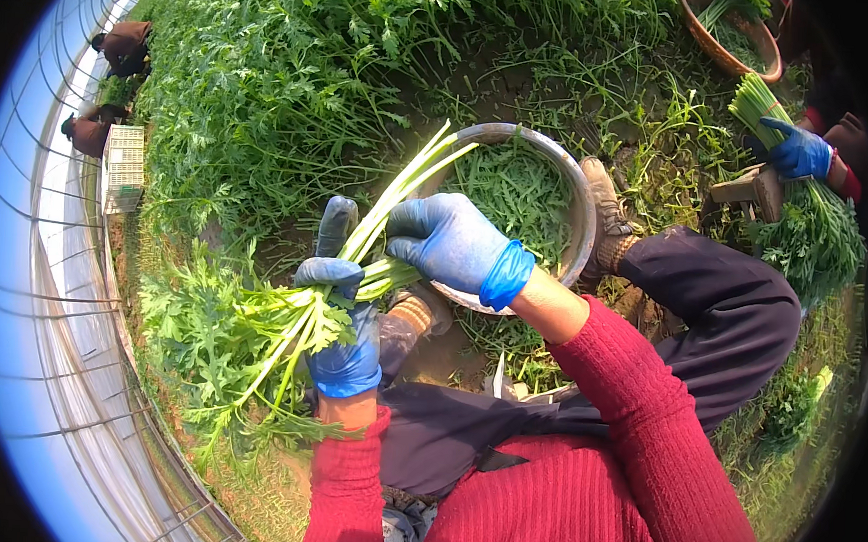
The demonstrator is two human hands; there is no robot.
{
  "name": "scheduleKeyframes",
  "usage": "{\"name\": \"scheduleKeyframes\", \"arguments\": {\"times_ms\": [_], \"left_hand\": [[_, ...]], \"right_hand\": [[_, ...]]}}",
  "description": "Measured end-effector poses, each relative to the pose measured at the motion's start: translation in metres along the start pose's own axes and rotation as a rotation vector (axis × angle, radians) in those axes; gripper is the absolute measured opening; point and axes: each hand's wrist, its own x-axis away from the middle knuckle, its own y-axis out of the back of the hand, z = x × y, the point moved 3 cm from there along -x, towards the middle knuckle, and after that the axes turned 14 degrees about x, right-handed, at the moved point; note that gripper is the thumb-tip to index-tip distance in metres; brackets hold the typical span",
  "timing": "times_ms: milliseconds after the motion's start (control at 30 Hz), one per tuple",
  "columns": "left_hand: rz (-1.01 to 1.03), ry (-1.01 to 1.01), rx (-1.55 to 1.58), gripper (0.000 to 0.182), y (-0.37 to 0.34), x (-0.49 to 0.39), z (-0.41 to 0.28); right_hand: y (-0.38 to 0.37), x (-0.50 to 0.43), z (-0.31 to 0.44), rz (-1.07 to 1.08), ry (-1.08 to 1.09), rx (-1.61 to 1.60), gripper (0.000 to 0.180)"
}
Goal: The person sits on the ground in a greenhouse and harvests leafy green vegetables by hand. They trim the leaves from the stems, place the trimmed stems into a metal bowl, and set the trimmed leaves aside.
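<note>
My left hand [343, 318], in a blue glove, is wrapped around a bunch of leafy greens [292, 315] that look like crown daisy. Its serrated leaves fan out to the lower left, while pale stems [401, 188] point up to the right. Another group of stems sticks out lower, towards the right wrist. My right hand [450, 239], gloved too, has its fingers curled against the stems just above the left hand; the fingertips are partly hidden. Beneath the right hand stands a round tub [581, 198] holding loose green leaves [515, 191].
Tall greens [282, 79] grow ahead. At right, a co-worker's gloved hand [801, 152] holds a tied bunch [812, 217] above a wooden stool [747, 190]. A brown basket [769, 49] sits beyond. Two people [124, 45] crouch at far left near a plastic crate [124, 163].
</note>
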Motion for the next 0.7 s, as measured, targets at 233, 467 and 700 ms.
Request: {"name": "scheduleKeyframes", "arguments": {"times_ms": [233,467,700], "left_hand": [[-0.096,0.158,0.997,0.018,0.021,-0.009,0.000],[-0.170,0.043,0.960,0.030,0.029,-0.021,0.003],[-0.194,-0.050,0.879,0.026,0.047,-0.023,-0.002]], "right_hand": [[0.043,0.033,-0.081,-0.115,-0.341,1.048,0.036],[0.015,0.035,-0.097,0.171,-0.106,-0.723,0.084],[0.020,0.040,-0.137,-0.039,-0.420,-0.450,0.038]]}}
